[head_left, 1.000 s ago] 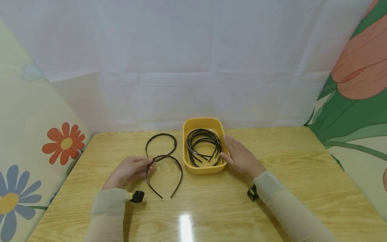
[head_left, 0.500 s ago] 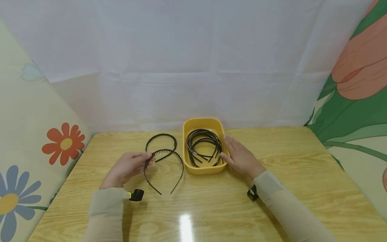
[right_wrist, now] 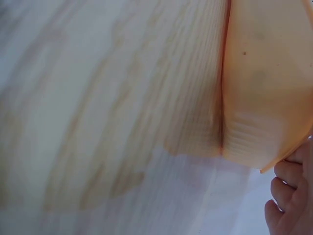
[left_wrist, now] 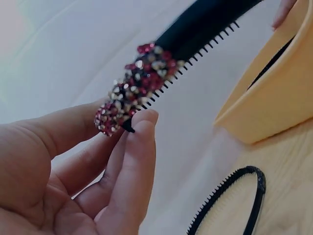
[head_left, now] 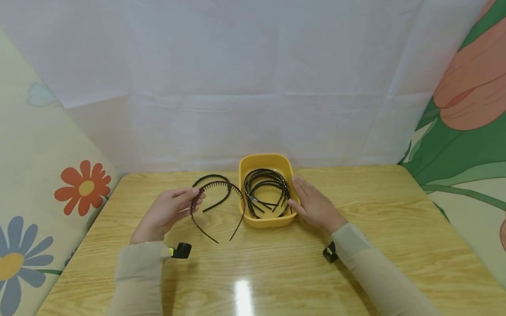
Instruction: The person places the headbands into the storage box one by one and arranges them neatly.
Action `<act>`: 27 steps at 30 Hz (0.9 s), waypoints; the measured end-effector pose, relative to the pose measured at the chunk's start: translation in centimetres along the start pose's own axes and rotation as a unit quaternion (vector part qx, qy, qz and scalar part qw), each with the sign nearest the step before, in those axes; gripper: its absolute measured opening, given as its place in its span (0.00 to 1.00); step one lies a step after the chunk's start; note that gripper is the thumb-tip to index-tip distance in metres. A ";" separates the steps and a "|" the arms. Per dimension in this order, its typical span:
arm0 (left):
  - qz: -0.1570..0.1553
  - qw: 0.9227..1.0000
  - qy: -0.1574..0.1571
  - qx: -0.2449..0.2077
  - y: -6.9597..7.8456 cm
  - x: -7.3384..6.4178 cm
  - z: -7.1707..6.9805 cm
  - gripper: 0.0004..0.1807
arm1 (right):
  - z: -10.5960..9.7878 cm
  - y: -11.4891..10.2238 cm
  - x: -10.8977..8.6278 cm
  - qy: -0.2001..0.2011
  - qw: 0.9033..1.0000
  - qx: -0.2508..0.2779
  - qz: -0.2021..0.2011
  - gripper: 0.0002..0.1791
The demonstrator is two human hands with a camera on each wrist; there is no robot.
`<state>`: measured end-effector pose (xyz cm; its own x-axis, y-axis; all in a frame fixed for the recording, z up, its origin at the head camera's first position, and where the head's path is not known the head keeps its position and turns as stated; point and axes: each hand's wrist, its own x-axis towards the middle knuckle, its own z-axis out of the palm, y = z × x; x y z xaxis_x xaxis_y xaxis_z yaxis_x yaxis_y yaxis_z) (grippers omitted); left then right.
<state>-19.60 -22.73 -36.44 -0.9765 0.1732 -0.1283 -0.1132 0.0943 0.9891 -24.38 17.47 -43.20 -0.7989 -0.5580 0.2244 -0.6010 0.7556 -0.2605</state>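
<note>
My left hand (head_left: 168, 213) pinches a black toothed headband (head_left: 218, 182) at its upper left, holding it up over the table. Close up in the left wrist view, pink and clear stones (left_wrist: 142, 73) cover part of this headband near the fingertips. Behind it, a second black headband (head_left: 216, 205) lies on the table, partly overlapped from the head view. My right hand (head_left: 316, 208) rests against the right side of a yellow bin (head_left: 265, 223), fingers straight, thumb at the rim. Several black headbands (head_left: 266, 170) lie piled inside the bin.
The wooden table (head_left: 284, 272) backs onto a white cloth (head_left: 221, 87). Flower-patterned panels (head_left: 35, 145) stand at both sides. Small black wrist cameras (head_left: 182, 250) hang under both sleeves.
My left hand has raised the headband and brought it away from me, slightly rightward, so that it now overlaps the bin's left edge in view. The right hand and bin have stayed put.
</note>
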 end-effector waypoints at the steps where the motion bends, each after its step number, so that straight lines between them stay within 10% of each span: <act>1: 0.004 1.000 0.002 0.000 0.2 0.0 0.2 0.28 | -0.1 -0.1 0.0 -0.001 1.000 0.001 0.001 0.40; 27: 0.018 0.996 0.067 -0.055 1.7 3.3 5.8 0.29 | 0.0 0.1 0.0 0.002 1.000 0.004 -0.001 0.39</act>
<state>-21.97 -16.26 -35.57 -0.9951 0.0418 -0.0891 -0.0900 -0.0192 0.9958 -24.43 17.53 -43.27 -0.7980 -0.5573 0.2293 -0.6022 0.7524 -0.2669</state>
